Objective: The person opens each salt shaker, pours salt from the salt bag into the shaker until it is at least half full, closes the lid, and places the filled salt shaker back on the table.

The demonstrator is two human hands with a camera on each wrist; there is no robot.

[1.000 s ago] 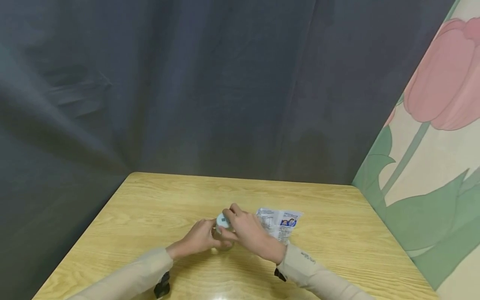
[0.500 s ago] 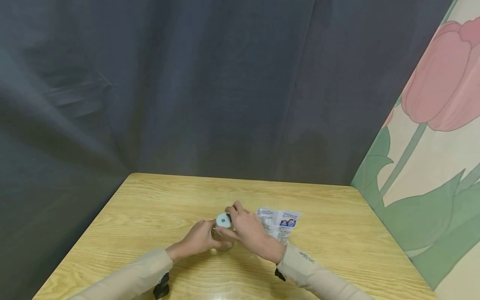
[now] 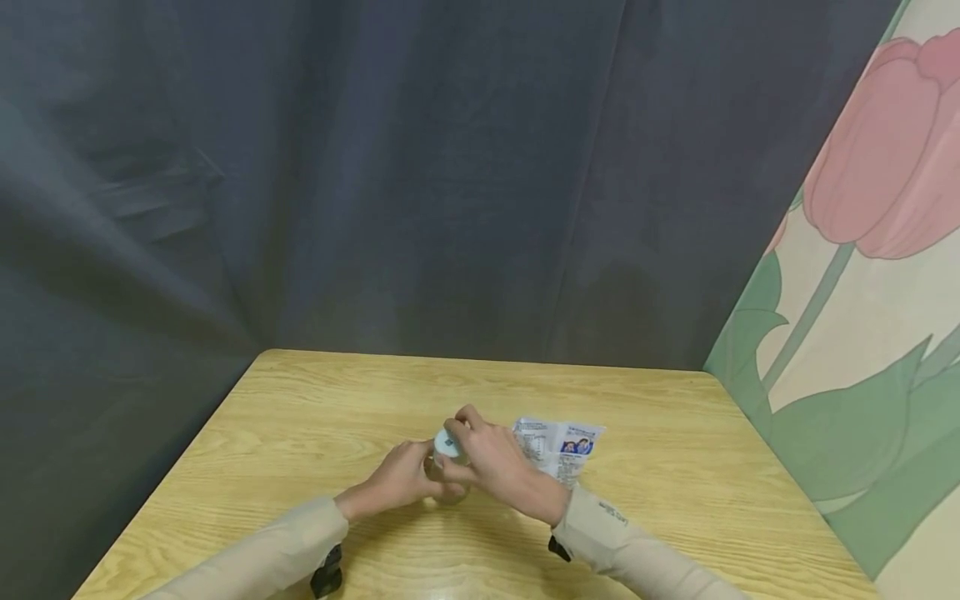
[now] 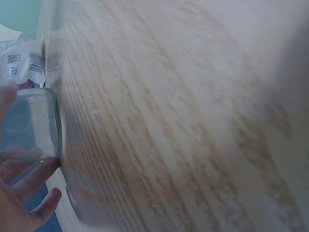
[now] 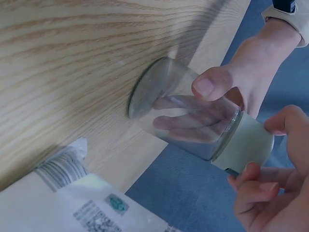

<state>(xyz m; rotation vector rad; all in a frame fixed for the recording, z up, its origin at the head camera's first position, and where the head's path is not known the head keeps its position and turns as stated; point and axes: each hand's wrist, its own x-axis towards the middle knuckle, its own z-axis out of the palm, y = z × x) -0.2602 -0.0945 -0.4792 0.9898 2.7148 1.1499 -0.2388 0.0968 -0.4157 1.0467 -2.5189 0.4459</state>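
Note:
A clear glass jar (image 5: 147, 99) stands upright on the wooden table, its pale green lid (image 3: 447, 442) on top. My left hand (image 3: 393, 477) grips the jar's body, with fingers wrapped round the far side and the thumb on the near side. Through the glass, the right wrist view shows those fingers. My right hand (image 3: 501, 468) holds the lid between thumb and fingers. In the left wrist view only the jar's lower part shows, beside the left fingers (image 4: 36, 181). Nothing can be seen inside the jar.
Just right of the jar lies a white printed packet (image 3: 576, 442), partly behind my right hand and bearing a barcode. The wooden table (image 3: 315, 400) ends at a dark curtain (image 3: 450, 183). A tulip-patterned wall (image 3: 862, 333) borders the right side.
Half a second ago my right fingers sat further back and more of the lid's top showed. Now they have come round over the lid again. The left hand stays on the jar.

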